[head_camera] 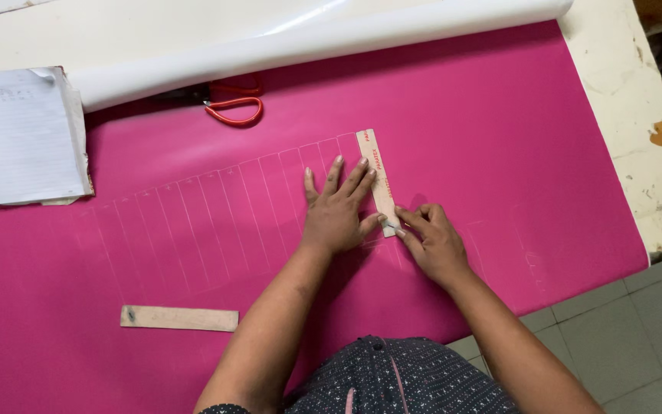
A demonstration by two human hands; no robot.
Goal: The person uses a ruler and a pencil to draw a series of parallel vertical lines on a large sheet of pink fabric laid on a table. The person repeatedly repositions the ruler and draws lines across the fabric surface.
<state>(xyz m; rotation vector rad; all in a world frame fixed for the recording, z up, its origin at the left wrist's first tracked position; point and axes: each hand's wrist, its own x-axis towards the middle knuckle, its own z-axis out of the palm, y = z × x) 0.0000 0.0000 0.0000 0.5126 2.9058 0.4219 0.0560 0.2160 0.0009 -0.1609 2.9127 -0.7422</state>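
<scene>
Nearest you, both your forearms reach out from your dark patterned top [392, 379] over the pink sheet [499, 138] that covers most of the tabletop [614, 69]; the left forearm angles up and to the right, the right one up and to the left, so the two hands meet near the middle of the sheet; low on the left lies one spare wooden strip [179, 318], flat, its long axis running nearly left to right, well apart from both hands.

Your left hand [336, 211] lies palm down with the fingers spread and pointing away from you, the fingertips pressing on a second wooden strip, the ruler [377, 180]; that ruler lies flat on the sheet with its long axis running away from you, tilted slightly left at the far end; your right hand [429, 241] sits just beside its near end, fingers curled and pinching a small marking tool [389, 225], its tip touching the ruler's near end; what kind of tool it is I cannot tell.

To the left of the ruler runs one row of thin pale lines [216, 222], parallel to it; too fine to count surely.

Farther off: one pair of red-handled scissors [235, 103], one white roll [331, 42] lying left to right along the sheet's far edge, and one open lined notebook [17, 138] at the far left.
</scene>
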